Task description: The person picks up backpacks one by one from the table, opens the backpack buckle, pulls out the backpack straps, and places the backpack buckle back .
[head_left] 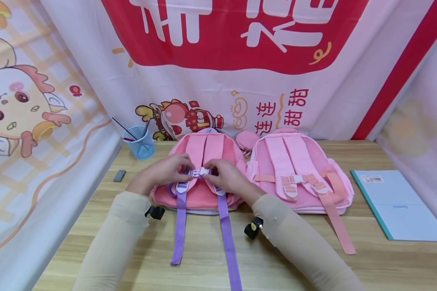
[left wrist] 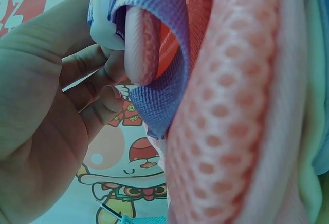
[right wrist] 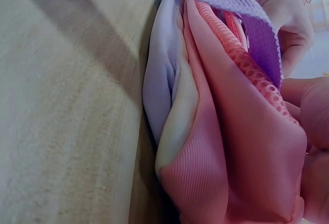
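Observation:
A pink backpack lies with its straps facing up, purple webbing trailing from it toward the near side. Over its middle, my left hand pinches one side of the white chest-strap buckle. From the other side my right hand pinches the buckle's other half, the two halves meeting end to end. The left wrist view has the thumb and fingers of that hand at the white plastic beside a purple strap loop. In the right wrist view, the backpack's side partly hides the right hand.
A second, lighter pink backpack lies close on the right, with a small round pouch between the two. Farther right is a light blue booklet. A blue mesh pen cup and a grey eraser-like block are at left.

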The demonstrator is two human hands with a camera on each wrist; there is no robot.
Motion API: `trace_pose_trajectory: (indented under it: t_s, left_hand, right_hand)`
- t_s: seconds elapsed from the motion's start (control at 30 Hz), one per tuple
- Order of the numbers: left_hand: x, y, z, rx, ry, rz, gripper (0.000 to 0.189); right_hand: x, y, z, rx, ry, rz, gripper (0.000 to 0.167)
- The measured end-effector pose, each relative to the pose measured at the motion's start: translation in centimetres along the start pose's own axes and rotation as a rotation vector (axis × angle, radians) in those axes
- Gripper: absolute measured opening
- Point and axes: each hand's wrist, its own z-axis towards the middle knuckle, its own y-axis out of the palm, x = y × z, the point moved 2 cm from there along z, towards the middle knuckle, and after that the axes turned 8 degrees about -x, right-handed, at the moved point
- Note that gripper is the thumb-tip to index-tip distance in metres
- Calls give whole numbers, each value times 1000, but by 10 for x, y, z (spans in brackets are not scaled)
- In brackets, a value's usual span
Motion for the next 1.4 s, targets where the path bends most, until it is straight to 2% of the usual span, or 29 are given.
trace_pose_trajectory:
  t_s: [0.3, 0.43, 0.7, 0.97, 1.13, 1.4]
  left_hand:
    - [-1, -1, 1, -1, 4, 0, 21]
    - [-2, 0, 1, -1, 7, -1, 21]
    - [-1, -1, 1, 5, 14, 8, 21]
    - [0, -2, 0, 4, 8, 3, 23]
    - [-1, -2, -1, 3, 10, 2, 23]
    - [-1, -2, -2, 1, 4, -7, 23]
  right_hand:
    - [0, -3, -3, 73, -18, -5, 36]
    - [0, -3, -3, 82, -14, -13, 35]
    - [1, -5, -7, 120, -79, -26, 33]
    - [4, -6, -9, 127, -84, 51, 32]
    - [4, -6, -11, 135, -74, 47, 33]
    - [2, -9, -16, 84, -17, 12, 31]
